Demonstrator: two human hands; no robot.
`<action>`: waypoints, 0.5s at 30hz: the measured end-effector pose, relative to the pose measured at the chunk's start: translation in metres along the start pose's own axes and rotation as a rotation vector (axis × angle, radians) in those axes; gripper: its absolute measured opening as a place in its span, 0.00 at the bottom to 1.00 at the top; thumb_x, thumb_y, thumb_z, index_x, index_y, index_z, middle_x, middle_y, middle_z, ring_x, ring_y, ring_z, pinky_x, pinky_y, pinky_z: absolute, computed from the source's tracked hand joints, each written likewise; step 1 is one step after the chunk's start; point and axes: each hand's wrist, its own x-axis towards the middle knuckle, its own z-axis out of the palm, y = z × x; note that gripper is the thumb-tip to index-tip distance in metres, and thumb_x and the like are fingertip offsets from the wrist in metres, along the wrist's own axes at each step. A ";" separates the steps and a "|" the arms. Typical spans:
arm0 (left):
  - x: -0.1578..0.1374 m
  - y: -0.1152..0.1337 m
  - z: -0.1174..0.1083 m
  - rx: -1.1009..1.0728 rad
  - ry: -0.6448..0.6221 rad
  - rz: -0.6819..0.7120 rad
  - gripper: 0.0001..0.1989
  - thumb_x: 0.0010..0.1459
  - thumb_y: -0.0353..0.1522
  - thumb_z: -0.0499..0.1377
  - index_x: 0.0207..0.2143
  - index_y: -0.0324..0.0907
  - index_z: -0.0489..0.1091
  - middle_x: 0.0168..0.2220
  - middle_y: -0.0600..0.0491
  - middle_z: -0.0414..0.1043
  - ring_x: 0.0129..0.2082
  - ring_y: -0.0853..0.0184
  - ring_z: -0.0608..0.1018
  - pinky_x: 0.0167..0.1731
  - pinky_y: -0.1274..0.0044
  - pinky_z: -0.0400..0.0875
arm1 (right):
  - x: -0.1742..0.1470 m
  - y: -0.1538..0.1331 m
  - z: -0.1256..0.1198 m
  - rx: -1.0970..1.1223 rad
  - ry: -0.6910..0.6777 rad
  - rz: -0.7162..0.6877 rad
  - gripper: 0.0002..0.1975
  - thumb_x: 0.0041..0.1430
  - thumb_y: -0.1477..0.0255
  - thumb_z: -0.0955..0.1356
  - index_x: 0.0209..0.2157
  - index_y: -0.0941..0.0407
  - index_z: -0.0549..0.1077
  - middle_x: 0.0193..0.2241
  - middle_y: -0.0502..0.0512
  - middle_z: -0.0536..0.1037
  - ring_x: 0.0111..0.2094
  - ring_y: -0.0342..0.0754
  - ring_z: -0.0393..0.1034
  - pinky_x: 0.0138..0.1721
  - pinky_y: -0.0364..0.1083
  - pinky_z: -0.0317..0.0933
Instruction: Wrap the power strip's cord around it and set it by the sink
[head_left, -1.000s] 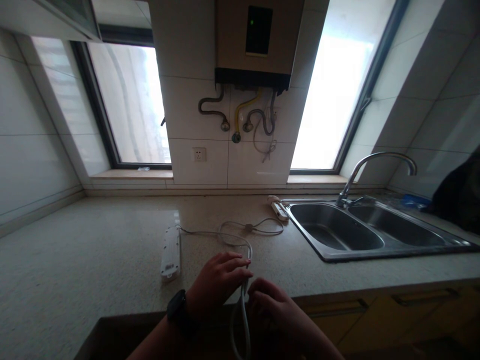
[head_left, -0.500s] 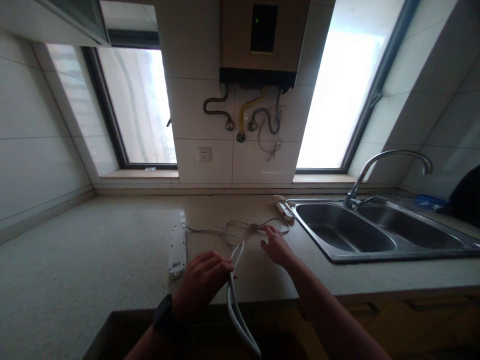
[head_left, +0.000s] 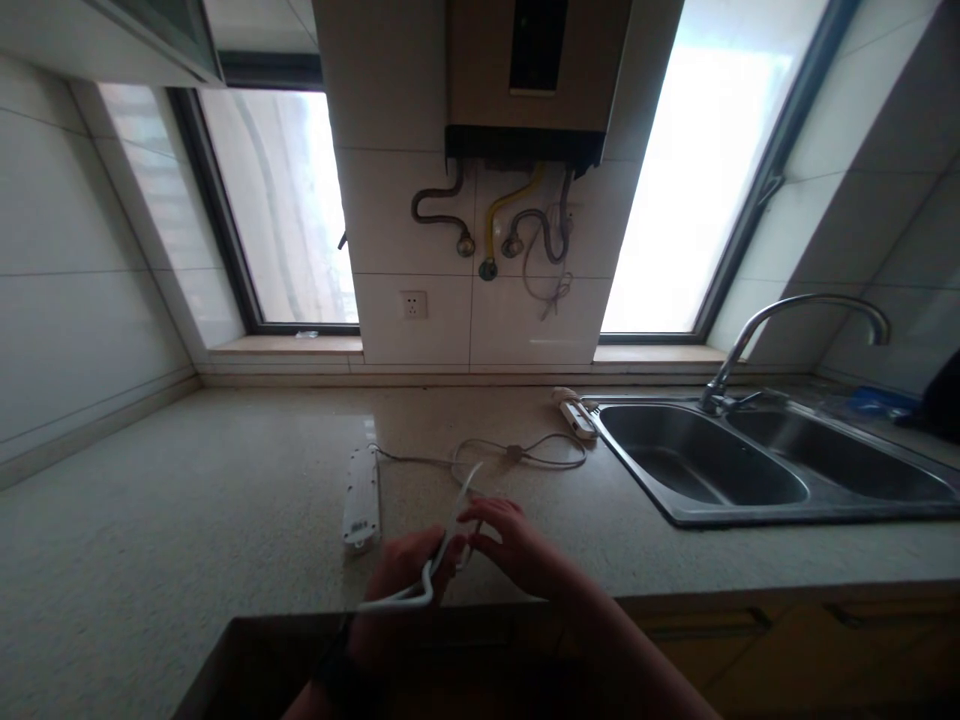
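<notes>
My left hand is closed around folded strands of a white power cord, just above the counter's front edge. The looped strands stick up past its fingers and bend down to the left. My right hand reaches in from the right, its curved fingertips at the cord beside the left hand; the exact contact is partly hidden. A white power strip lies face down left of the hands. From its far end the thin grey length of cord runs right across the counter, with a tied loop beyond my right hand.
Near the double sink lies another white power strip. A curved faucet rises behind the basins. The water heater hangs on the tiled wall, with pipes below and a wall socket to the left. The counter ends at a front edge.
My right hand has moved left and nearer, from the tied loop to the cord at my left hand. The hanging strands have swung up and over to the left. The view has shifted slightly.
</notes>
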 end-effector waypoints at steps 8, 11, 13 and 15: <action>0.002 0.027 -0.001 -0.824 0.206 -0.422 0.45 0.63 0.50 0.55 0.69 0.46 0.32 0.36 0.46 0.74 0.26 0.64 0.78 0.26 0.74 0.74 | -0.020 -0.006 -0.023 0.044 -0.046 -0.076 0.20 0.61 0.55 0.69 0.28 0.58 0.72 0.28 0.53 0.71 0.36 0.48 0.62 0.44 0.49 0.54; -0.003 0.015 -0.015 -0.630 0.322 -0.135 0.32 0.66 0.44 0.54 0.67 0.55 0.46 0.44 0.48 0.66 0.35 0.69 0.76 0.27 0.78 0.74 | -0.033 -0.009 -0.045 0.022 0.064 -0.023 0.22 0.59 0.55 0.71 0.23 0.58 0.67 0.25 0.53 0.67 0.33 0.48 0.61 0.40 0.47 0.55; -0.006 0.007 -0.026 -0.318 0.296 0.139 0.16 0.63 0.39 0.59 0.53 0.49 0.68 0.50 0.47 0.61 0.47 0.67 0.73 0.42 0.74 0.75 | -0.040 -0.014 -0.060 0.014 0.130 -0.020 0.22 0.62 0.57 0.69 0.22 0.58 0.66 0.24 0.53 0.66 0.31 0.46 0.59 0.35 0.46 0.54; -0.005 0.007 -0.037 -0.189 0.197 0.348 0.07 0.61 0.34 0.61 0.42 0.44 0.71 0.56 0.47 0.57 0.51 0.66 0.72 0.49 0.71 0.74 | -0.044 -0.022 -0.076 -0.002 0.173 -0.041 0.21 0.63 0.58 0.68 0.23 0.58 0.66 0.23 0.53 0.65 0.30 0.46 0.59 0.33 0.45 0.53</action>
